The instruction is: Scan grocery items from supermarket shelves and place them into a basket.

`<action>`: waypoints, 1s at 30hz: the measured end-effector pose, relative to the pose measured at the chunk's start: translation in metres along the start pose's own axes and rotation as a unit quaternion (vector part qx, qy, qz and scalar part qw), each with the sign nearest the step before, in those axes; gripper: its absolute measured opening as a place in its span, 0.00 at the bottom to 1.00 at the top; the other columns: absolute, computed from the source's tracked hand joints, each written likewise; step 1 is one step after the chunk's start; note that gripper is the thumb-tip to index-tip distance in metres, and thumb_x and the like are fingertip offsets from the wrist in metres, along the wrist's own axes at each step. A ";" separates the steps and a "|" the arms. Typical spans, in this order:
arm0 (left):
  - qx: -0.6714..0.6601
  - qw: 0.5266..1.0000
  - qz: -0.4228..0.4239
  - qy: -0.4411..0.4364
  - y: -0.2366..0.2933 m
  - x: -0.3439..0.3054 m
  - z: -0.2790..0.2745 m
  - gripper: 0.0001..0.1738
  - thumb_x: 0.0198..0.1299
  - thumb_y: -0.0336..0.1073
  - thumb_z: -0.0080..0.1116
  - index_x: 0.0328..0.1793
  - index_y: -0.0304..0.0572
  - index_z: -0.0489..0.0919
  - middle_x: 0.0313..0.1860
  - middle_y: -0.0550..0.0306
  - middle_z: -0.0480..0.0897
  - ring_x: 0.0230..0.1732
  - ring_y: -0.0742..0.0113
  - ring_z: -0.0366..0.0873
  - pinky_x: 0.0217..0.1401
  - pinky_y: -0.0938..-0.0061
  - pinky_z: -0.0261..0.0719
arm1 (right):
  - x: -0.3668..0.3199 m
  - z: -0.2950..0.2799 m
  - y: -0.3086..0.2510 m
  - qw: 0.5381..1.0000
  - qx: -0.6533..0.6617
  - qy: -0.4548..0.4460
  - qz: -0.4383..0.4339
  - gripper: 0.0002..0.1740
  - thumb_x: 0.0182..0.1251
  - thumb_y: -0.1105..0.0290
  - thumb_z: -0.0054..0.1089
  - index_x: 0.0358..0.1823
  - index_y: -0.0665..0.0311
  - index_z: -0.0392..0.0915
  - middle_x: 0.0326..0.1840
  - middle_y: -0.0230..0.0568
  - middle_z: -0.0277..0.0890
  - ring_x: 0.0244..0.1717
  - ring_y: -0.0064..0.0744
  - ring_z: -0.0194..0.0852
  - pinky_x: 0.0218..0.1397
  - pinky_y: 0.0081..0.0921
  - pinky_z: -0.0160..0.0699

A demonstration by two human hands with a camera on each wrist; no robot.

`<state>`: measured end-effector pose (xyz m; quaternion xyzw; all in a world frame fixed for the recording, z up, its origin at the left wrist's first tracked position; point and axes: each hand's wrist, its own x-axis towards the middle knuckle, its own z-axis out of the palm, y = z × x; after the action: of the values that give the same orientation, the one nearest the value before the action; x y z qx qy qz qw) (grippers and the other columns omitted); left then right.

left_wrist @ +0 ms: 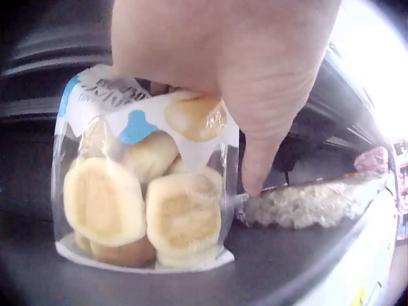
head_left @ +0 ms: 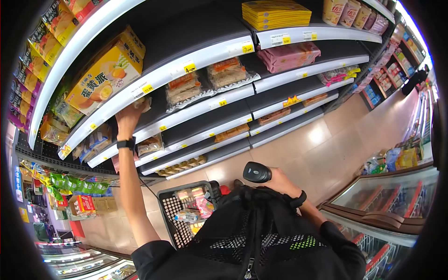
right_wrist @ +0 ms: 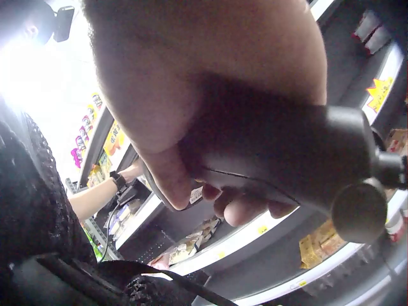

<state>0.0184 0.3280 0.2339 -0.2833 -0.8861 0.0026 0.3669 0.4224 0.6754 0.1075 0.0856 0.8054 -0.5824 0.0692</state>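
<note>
My left hand (head_left: 129, 117) reaches into a shelf at the left in the head view. In the left wrist view this hand (left_wrist: 223, 51) grips the top of a clear bag of round pale cakes (left_wrist: 105, 197), its thumb down along the bag's right side and the other fingers hidden. The bag stands upright close over the dark shelf (left_wrist: 274, 255). Low in front of my body, my right hand (head_left: 282, 181) holds a black handheld scanner (head_left: 256, 172). The right wrist view shows fingers curled round the dark scanner body (right_wrist: 274, 150).
A yellow box of pies (head_left: 105, 77) stands on the shelf above my left hand. Wrapped pastries (head_left: 184, 91) lie to the right. A dark shopping basket (head_left: 163, 205) with several packages is below. A glass-topped freezer (head_left: 387, 205) stands at the right.
</note>
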 end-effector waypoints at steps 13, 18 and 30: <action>0.059 0.997 -0.015 0.048 -0.011 -0.091 -0.060 0.18 0.46 0.27 0.66 0.39 0.43 0.68 0.55 0.54 0.78 0.61 0.54 0.72 0.76 0.52 0.57 | 0.039 0.019 -0.008 0.995 -0.019 -0.083 -0.049 0.26 0.52 0.65 0.72 0.54 0.65 0.79 0.47 0.53 0.83 0.50 0.49 0.83 0.52 0.36 0.79; 0.031 0.995 -0.043 0.083 0.003 -0.116 -0.082 0.24 0.43 0.27 0.72 0.36 0.46 0.65 0.56 0.57 0.79 0.62 0.58 0.74 0.74 0.55 0.60 | 0.050 0.032 -0.016 0.990 -0.022 -0.111 -0.081 0.26 0.52 0.67 0.70 0.54 0.66 0.79 0.46 0.54 0.83 0.48 0.50 0.83 0.51 0.36 0.79; -0.278 0.937 -0.175 0.116 0.081 -0.209 -0.167 0.28 0.41 0.26 0.77 0.35 0.42 0.63 0.55 0.40 0.79 0.55 0.48 0.78 0.58 0.61 0.75 | 0.054 0.047 -0.068 0.960 0.019 -0.227 -0.160 0.30 0.48 0.67 0.72 0.54 0.71 0.77 0.48 0.57 0.81 0.50 0.52 0.82 0.54 0.36 0.77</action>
<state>0.2868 0.2567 0.2037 -0.2133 -0.8379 -0.3413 0.3686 0.3555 0.6127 0.1444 -0.1775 0.7607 -0.6048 0.1550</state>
